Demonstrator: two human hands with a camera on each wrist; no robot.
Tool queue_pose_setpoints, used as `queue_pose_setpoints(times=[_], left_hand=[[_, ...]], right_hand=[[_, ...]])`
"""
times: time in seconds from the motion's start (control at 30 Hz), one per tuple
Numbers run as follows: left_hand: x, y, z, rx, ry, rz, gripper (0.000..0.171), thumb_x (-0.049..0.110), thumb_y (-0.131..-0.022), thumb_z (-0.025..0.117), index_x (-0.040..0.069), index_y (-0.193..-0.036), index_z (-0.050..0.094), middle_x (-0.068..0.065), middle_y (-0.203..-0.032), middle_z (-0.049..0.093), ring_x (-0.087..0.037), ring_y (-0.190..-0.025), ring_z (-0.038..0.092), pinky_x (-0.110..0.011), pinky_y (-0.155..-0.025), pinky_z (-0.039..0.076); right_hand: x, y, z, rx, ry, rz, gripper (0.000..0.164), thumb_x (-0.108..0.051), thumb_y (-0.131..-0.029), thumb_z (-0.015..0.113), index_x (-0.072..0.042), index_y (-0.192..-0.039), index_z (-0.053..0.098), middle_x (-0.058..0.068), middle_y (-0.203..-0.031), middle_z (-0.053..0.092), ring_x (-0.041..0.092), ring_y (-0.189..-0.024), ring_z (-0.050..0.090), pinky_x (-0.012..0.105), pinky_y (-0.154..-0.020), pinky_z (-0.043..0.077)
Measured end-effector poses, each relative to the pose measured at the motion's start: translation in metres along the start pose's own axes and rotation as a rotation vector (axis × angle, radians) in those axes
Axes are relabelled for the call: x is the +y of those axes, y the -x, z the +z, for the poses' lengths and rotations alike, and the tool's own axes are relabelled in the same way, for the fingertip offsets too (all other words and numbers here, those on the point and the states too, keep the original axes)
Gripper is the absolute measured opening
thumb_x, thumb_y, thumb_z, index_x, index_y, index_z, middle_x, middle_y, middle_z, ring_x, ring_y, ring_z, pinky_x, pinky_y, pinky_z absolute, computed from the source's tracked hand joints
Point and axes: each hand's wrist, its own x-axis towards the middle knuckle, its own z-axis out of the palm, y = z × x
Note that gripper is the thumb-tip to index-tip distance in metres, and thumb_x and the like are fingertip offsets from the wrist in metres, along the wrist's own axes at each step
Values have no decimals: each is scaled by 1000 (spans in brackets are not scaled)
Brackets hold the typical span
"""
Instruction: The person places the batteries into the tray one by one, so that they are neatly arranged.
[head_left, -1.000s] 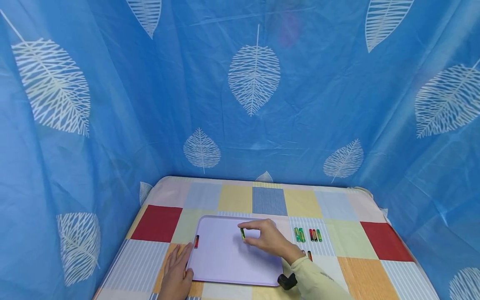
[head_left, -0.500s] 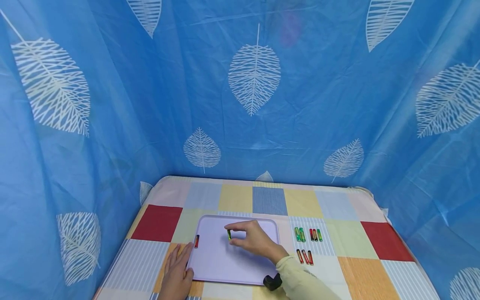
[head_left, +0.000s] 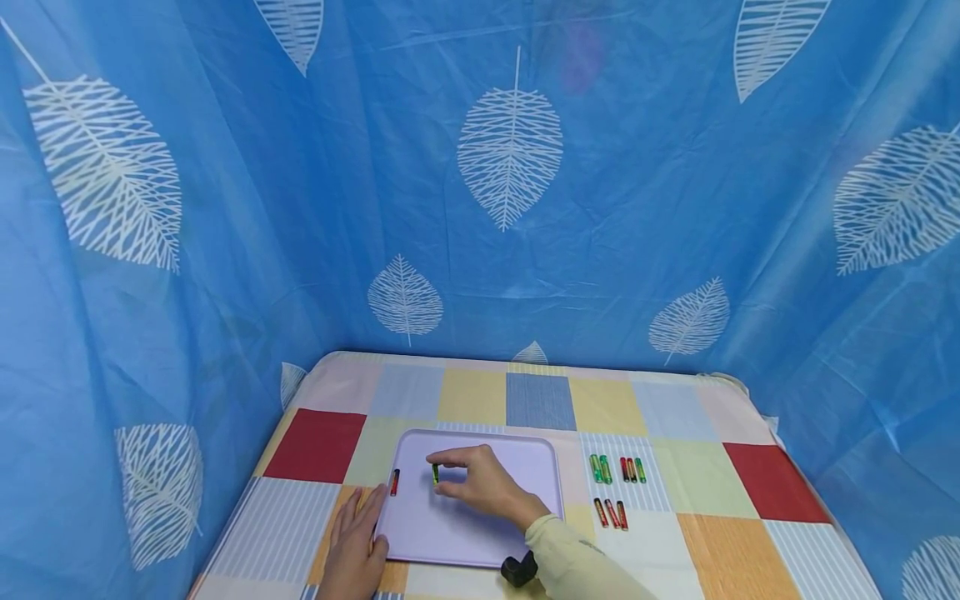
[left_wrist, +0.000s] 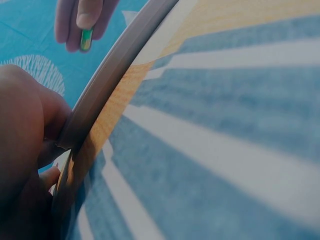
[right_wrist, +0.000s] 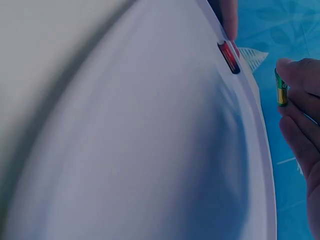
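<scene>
Green battery [head_left: 435, 474] nearer tray's [head_left: 450, 535] red battery [head_left: 394, 482]

1. We can't read the pinched green battery [head_left: 435, 474], label's way too tiny.
2. Pale sleeve [head_left: 577, 558] hides the near right corner of the tray [head_left: 472, 533] from us.
3. Left hand [head_left: 354, 550] gets cropped in the left-wrist view.

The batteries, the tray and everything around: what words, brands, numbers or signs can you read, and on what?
No text can be read in any view.
Green battery in the right hand: marks too blurred to read.
Red battery on the tray: too small to read.
Batteries on the cloth: too small to read.
Mark on the sleeve: too small to read.
</scene>
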Motion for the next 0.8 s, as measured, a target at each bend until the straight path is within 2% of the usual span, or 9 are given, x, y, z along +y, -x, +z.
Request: queue_pose_setpoints(times=[0.33, 0.6, 0.7, 0.8], left_hand=[[1, 0, -3, -24, -4, -14, 73, -1, -93, 62, 1, -165, 46, -21, -169, 49, -47, -164, 21, -71, -133, 11], [-1, 2, -1, 21, 10, 52, 71, -4, -92, 61, -1, -162, 49, -22, -167, 52, -49, -162, 24, -67, -134, 12], [-2, 4, 1, 62, -1, 99, 71, -5, -90, 62, -3, -160, 51, -22, -164, 54, -50, -160, 28, -59, -137, 10], [-3, 5, 3, 107, -14, 148, 70, -6, -89, 63, -4, -158, 53, -22, -162, 57, -52, -157, 32, -46, -139, 5]], right_hand=[[-2, -9, 22, 20, -4, 2, 42, -5, -92, 86, -3, -133, 78, 6, -132, 80, 15, -122, 76, 25, -108, 61], [-5, -13, 39, 58, 1, 21, 42, -5, -89, 87, -4, -130, 79, 4, -129, 81, 12, -121, 76, 22, -106, 60], [-6, -16, 48, 62, 27, 15, 41, -5, -89, 88, -5, -130, 80, 4, -128, 81, 10, -121, 76, 21, -106, 59], [-7, -19, 56, 65, 72, 1, 41, -6, -89, 87, -7, -129, 80, 2, -126, 82, 9, -121, 75, 21, -106, 59]])
